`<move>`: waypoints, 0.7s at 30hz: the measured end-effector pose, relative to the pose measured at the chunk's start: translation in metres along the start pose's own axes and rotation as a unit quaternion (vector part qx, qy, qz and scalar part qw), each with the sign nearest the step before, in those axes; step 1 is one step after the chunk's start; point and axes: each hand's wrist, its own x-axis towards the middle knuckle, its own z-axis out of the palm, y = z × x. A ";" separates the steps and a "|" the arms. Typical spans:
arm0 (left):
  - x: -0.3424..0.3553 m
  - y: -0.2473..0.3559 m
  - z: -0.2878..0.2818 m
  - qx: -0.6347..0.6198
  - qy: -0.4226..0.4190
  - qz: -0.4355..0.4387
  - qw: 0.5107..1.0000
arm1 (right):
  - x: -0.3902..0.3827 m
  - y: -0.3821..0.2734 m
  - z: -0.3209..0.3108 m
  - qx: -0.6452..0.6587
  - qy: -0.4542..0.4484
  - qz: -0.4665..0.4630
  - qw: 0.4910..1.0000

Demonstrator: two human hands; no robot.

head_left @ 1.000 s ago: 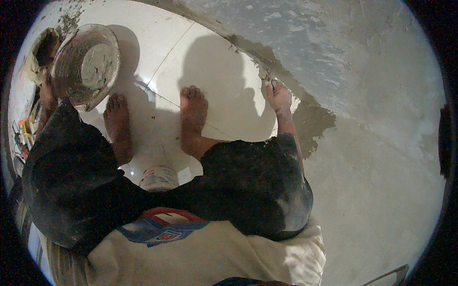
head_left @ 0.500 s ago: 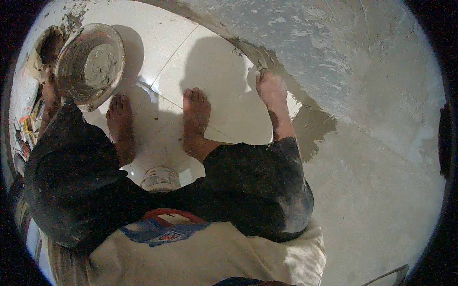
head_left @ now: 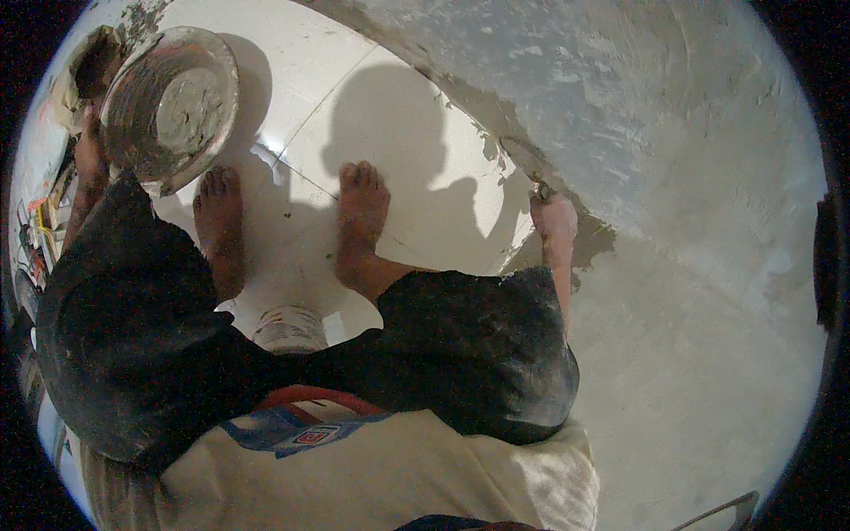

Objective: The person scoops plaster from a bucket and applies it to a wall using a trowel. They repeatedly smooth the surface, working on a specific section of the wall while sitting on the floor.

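Observation:
My right hand is closed around the handle of a trowel, whose thin blade lies along the lower edge of a grey plastered wall. Darker, wet-looking mortar covers the plaster beside this hand. At the far left, my left hand is against the outer side of a round, mortar-crusted basin. Its fingers are hidden between the basin and a beige bag-like container, so its grip does not show. Wet grey mortar fills the bottom of the basin.
Pale floor tiles lie between my bare feet and the wall, with mortar crumbs along the wall's foot. Below me stands a small round, stained object. Assorted tools and clutter crowd the left edge.
My right hand has moved right and nearer to me along the wall's lower edge, and the trowel blade now shows. The left hand remains beside the basin.

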 end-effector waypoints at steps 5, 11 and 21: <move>-0.026 0.047 0.027 -0.240 -0.073 -0.057 0.966 | 0.021 0.030 0.068 -0.001 0.108 -0.148 0.983; -0.008 0.032 0.027 -0.170 -0.062 -0.064 0.981 | 0.042 0.009 0.084 0.016 0.095 -0.118 0.988; -0.029 0.062 0.011 -0.210 -0.064 -0.132 0.967 | 0.009 -0.001 0.053 0.195 0.252 -0.183 0.930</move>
